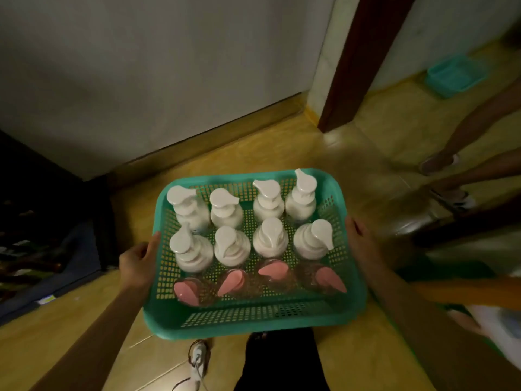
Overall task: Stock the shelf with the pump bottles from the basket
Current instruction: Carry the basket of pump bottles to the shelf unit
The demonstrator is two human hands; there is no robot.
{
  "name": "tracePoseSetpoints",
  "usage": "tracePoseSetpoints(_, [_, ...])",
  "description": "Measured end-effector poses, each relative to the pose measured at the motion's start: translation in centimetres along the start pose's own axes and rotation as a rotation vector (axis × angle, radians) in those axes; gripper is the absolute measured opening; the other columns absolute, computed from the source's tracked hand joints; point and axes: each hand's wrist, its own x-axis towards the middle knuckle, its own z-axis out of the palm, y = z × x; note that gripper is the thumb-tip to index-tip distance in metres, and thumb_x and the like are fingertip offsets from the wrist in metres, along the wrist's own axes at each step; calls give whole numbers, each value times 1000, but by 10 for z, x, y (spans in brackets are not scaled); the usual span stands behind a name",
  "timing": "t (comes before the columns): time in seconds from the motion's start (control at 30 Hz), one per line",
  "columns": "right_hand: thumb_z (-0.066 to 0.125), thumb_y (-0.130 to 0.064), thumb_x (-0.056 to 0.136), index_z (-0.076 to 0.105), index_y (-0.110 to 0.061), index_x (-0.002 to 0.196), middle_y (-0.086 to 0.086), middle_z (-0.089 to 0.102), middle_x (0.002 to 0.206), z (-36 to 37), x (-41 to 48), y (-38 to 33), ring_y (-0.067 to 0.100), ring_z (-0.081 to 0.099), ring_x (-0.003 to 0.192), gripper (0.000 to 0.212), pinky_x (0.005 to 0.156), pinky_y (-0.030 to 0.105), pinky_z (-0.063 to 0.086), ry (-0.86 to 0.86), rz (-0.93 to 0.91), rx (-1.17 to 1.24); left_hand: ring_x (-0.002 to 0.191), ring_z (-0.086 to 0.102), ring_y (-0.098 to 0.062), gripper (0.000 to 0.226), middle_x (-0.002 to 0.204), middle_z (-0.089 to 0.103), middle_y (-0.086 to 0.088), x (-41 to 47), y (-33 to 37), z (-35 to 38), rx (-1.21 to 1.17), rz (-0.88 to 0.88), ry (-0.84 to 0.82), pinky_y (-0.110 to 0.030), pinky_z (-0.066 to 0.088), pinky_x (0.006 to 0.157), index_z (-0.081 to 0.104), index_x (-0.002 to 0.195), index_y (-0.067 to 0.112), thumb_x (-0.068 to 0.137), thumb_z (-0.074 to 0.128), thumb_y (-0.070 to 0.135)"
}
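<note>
Left hand and right hand gripping teal basket sides, eight white pump bottles, four pink-capped bottles

Eight white-pump bottles and four pink-pump bottles stand in one green basket.

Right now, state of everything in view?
basket, lifted, loaded
white pump bottles, eight, upright in basket
pink-top pump bottles, four, upright, nearest row
left grip, holds basket's left rim
right grip, holds basket's right rim
far basket, on the floor
</note>
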Motion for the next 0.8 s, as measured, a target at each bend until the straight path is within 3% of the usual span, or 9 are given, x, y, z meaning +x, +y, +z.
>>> tracePoseSetpoints(0.03, [38, -30, 96, 59, -11, 87, 10, 59, 83, -9, -15, 12, 22, 54, 80, 29, 71, 31, 41, 22, -2, 6, 30, 41, -3, 46, 37, 50, 1, -9, 0, 3, 28, 26, -19, -14, 27, 29, 47, 50, 10, 88, 52, 36])
tracePoseSetpoints(0.1, [39, -29, 96, 56, -10, 83, 7, 57, 75, -28, -45, 37, 22, 53, 75, 29, 66, 29, 40, 64, 35, 31, 33, 40, -4, 47, 42, 50, -6, -25, -3, 10, 76, 65, -66, -16, 26, 29, 46, 49, 11, 88, 52, 36])
tracePoseSetpoints(0.23, [40, -31, 96, 55, -14, 84, 7, 53, 75, -63, -97, 92, 20, 50, 72, 26, 64, 30, 38, 181, 145, 129, 49, 49, -21, 41, 58, 59, -12, -57, -7, 39, 168, 97, -202, -21, 40, 46, 58, 62, 14, 87, 50, 45])
tracePoseSetpoints(0.4, [40, -24, 97, 57, -6, 86, 13, 54, 77, -116, -147, 163, 18, 46, 72, 27, 57, 23, 34, 348, 239, 203, 59, 48, -23, 52, 68, 60, -27, -99, -10, 95, 303, 202, -340, -32, 37, 51, 59, 70, -6, 88, 49, 42])
tracePoseSetpoints(0.53, [40, -25, 97, 56, -12, 85, 0, 56, 74, -162, -189, 219, 13, 49, 70, 24, 58, 19, 36, 467, 341, 277, 60, 45, -24, 49, 63, 56, -21, -148, -3, 149, 360, 292, -435, -28, 36, 41, 57, 66, -7, 89, 50, 36])
tracePoseSetpoints(0.63, [39, -24, 96, 51, -7, 75, 3, 51, 67, -198, -224, 257, 16, 45, 66, 29, 55, 24, 34, 556, 404, 317, 54, 38, -23, 55, 55, 47, -19, -193, 1, 190, 428, 399, -522, -39, 31, 51, 52, 60, -8, 90, 48, 38])
tracePoseSetpoints(0.73, [39, -25, 97, 46, -11, 67, 5, 47, 63, -235, -258, 295, 16, 43, 62, 33, 53, 24, 32, 652, 468, 340, 47, 30, -17, 53, 49, 39, -15, -248, 6, 232, 466, 473, -613, -32, 28, 40, 48, 53, -2, 90, 49, 36])
tracePoseSetpoints(0.8, [39, -26, 97, 46, -9, 68, 5, 46, 63, -256, -280, 319, 16, 43, 61, 33, 52, 25, 32, 710, 515, 354, 46, 32, -21, 53, 48, 40, -15, -283, 6, 261, 488, 513, -665, -34, 27, 42, 50, 54, -1, 89, 49, 38])
